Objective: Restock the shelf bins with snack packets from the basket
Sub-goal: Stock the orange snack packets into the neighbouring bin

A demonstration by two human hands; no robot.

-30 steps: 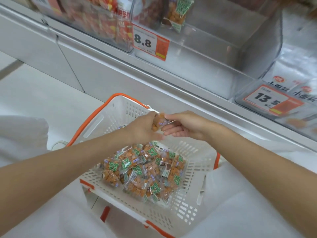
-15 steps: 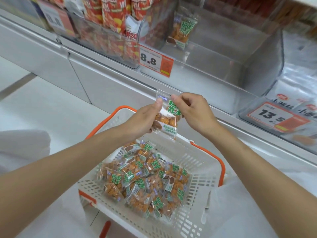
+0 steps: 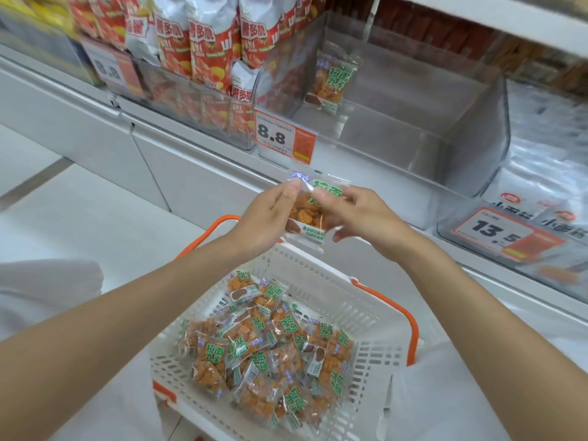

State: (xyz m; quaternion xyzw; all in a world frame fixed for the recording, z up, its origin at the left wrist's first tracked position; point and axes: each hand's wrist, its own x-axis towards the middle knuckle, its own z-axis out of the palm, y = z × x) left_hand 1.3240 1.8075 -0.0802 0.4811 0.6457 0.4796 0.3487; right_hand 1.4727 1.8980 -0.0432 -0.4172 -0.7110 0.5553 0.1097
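Snack packet (image 3: 310, 214) in both hands' grip above the packet-filled basket (image 3: 366, 316).

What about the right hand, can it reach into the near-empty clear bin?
Probably yes: the right hand sits just below the clear bin, nothing between, and the bin's top is open. It shares a packet with the left hand, though.

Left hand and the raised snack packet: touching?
Touching. The head view shows the left hand pinching the top left corner of the snack packet between thumb and fingers; the right hand grips its other side.
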